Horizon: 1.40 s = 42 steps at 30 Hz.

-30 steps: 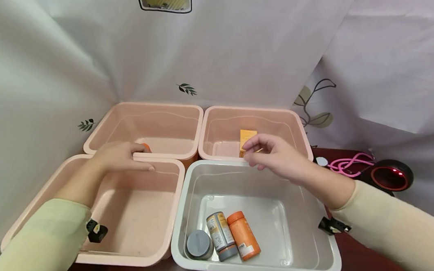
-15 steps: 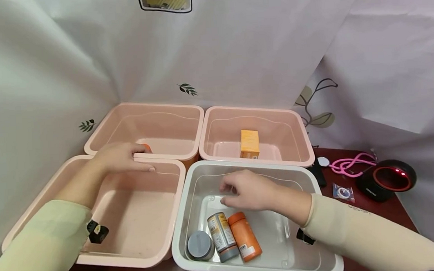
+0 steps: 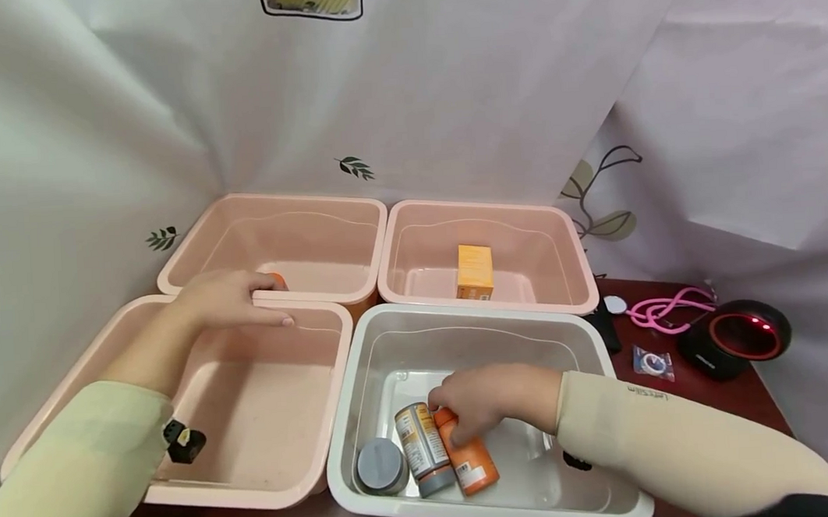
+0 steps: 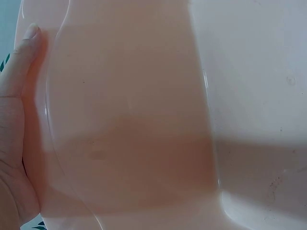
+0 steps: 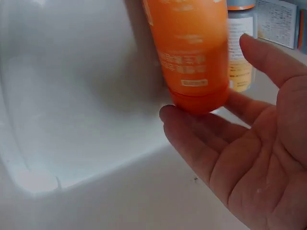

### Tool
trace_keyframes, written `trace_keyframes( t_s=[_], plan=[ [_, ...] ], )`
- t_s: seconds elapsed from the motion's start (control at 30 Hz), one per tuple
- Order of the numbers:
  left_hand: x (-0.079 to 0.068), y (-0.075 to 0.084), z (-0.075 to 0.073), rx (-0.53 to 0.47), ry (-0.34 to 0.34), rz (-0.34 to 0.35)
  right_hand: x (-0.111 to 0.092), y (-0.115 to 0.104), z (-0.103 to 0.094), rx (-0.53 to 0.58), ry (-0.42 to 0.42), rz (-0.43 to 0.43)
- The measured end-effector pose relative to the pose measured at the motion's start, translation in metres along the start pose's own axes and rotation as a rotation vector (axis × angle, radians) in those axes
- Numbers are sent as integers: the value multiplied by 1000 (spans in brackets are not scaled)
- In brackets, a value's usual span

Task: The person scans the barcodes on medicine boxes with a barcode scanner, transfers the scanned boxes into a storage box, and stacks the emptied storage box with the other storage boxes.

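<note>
My left hand (image 3: 222,300) straddles the rim of the front left pink bin (image 3: 343,325) in the head view. Its thumb (image 4: 24,57) lies on the inner side in the left wrist view; its other fingers are mostly hidden beyond the rim. In the grey-white bin (image 3: 368,323), my right hand (image 3: 474,404) is at the cap end of an orange bottle (image 3: 474,466). The fingers lie under the cap, and the thumb stands apart from the orange bottle (image 5: 192,52) in the right wrist view. Beside it are a grey-and-yellow labelled bottle (image 3: 424,445) and a grey-capped container (image 3: 381,465).
A yellow box (image 3: 475,271) stands in the back right pink bin (image 3: 577,281). An orange object (image 3: 278,280) shows in the back left pink bin (image 3: 378,237). Right of the bins lie a pink stethoscope (image 3: 659,310), a small packet (image 3: 653,363) and a black device (image 3: 734,339).
My right hand has come from above the yellow box, down and left into the grey-white bin, to the orange bottle. The left hand has stayed on the rim.
</note>
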<state>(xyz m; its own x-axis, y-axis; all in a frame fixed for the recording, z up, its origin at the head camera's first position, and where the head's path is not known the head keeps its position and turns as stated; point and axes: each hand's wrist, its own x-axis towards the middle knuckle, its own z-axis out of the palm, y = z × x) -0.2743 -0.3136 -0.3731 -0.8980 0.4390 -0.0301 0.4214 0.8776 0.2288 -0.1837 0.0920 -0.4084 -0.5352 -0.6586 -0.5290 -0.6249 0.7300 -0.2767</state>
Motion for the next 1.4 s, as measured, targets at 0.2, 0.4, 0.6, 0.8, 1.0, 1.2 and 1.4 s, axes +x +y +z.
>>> trace_keyframes(
  t_s=[0.2, 0.4, 0.6, 0.8, 1.0, 1.2, 1.4],
  plan=[
    [-4, 0, 3, -9, 2, -11, 4, 0, 5, -5, -61, 0],
    [-3, 0, 0, 1, 6, -9, 6, -1, 5, -48, -130, 55],
    [-4, -1, -2, -5, 2, -14, 3, -2, 1, -131, -181, 86],
    [-2, 0, 0, 5, 4, -11, -4, -1, -7, -70, -186, 73],
    [-1, 1, -1, 4, 9, -5, -9, 1, -15, 59, -198, 25],
    [-3, 4, -3, -6, 6, -9, -15, 2, -21, 88, -186, 38],
    [-4, 4, -3, -13, 5, -9, -26, 4, -36, 74, -35, -38]
  ],
)
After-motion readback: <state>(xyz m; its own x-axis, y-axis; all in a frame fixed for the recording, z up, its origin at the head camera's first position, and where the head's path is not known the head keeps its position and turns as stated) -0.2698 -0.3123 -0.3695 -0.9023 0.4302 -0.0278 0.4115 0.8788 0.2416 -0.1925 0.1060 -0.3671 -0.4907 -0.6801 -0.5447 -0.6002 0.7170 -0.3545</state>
